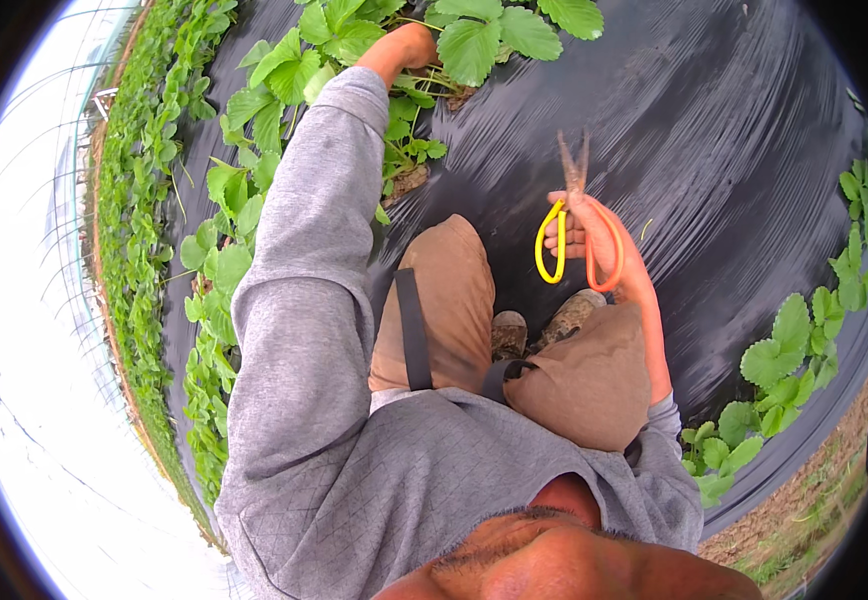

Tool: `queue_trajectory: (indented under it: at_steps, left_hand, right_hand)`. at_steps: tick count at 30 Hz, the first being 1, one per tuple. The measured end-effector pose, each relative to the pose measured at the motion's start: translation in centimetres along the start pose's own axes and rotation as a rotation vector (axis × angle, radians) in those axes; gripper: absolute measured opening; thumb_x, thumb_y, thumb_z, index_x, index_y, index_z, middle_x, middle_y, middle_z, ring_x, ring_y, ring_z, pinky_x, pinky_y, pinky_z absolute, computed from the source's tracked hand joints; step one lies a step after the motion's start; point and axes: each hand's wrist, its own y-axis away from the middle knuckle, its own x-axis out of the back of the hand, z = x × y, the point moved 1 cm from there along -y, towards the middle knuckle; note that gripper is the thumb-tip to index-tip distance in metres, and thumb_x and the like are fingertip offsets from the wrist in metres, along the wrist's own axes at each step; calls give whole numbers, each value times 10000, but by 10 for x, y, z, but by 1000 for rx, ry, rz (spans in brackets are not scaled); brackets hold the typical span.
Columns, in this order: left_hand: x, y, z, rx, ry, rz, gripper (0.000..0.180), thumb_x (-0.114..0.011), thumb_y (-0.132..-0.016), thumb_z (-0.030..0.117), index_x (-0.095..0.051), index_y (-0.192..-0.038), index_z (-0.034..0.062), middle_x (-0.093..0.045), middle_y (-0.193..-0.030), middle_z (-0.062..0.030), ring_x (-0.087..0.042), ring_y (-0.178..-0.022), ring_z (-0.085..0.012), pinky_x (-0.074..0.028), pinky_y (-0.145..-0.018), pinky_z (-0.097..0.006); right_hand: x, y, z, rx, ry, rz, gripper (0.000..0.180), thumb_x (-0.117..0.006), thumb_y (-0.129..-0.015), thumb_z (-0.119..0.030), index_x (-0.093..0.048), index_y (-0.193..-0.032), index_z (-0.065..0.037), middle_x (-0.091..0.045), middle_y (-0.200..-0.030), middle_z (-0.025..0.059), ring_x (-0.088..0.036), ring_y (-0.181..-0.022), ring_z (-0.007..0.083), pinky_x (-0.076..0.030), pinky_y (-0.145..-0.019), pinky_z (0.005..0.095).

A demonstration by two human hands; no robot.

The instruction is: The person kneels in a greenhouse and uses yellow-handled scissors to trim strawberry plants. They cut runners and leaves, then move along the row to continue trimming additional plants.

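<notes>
My left hand point(409, 48) reaches out at the top into a strawberry plant point(469, 50) with broad, toothed green leaves. Its fingers are hidden down among the leaves and stems, so I cannot see what they touch. In my right hand point(574, 237), right of the middle, is a pair of scissors point(575, 182) with one yellow and one orange loop handle. My fingers wrap around its handles. The blades point away from me, slightly apart at the tips, above the black plastic film.
Black plastic film point(734, 130) covers the bed around me. More strawberry plants point(779, 360) line the right side, and long green rows point(139, 230) run along the left beside a pale, hooped greenhouse wall point(29, 270). My bent knees point(444, 300) and shoes point(569, 318) are close below the scissors.
</notes>
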Motion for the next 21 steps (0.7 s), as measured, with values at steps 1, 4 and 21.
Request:
queue_trajectory:
  at_steps: [1, 4, 21]
  left_hand:
    - [1, 6, -1, 141, 203, -15, 336, -605, -924, 325, -760, -970, 30, -762, -940, -120, -745, -843, -227, -557, -838, -363]
    - [12, 30, 3, 355, 605, 9, 345, -606, -913, 297, -754, -873, -12, -762, -858, -132, -746, -768, -159, -555, -817, -307]
    - [23, 181, 110, 96, -23, 237, 184, -539, -898, 111, -676, -971, 11, -695, -1084, -189, -659, -1009, -389, -523, -866, -479]
  right_hand:
    - [-2, -1, -1, -14, 60, -37, 552, -498, -1029, -492, -587, -1288, -14, -653, -959, 75, -664, -868, 175, -552, -785, 313]
    - [-11, -10, -5, -32, 157, -145, 470, -584, -993, -463, -616, -1119, -11, -623, -884, 69, -646, -800, 153, -537, -713, 292]
    - [-26, -37, 5, 31, 446, -277, 544, -623, -928, -577, -616, -891, -34, -547, -716, 25, -589, -639, 143, -515, -618, 291]
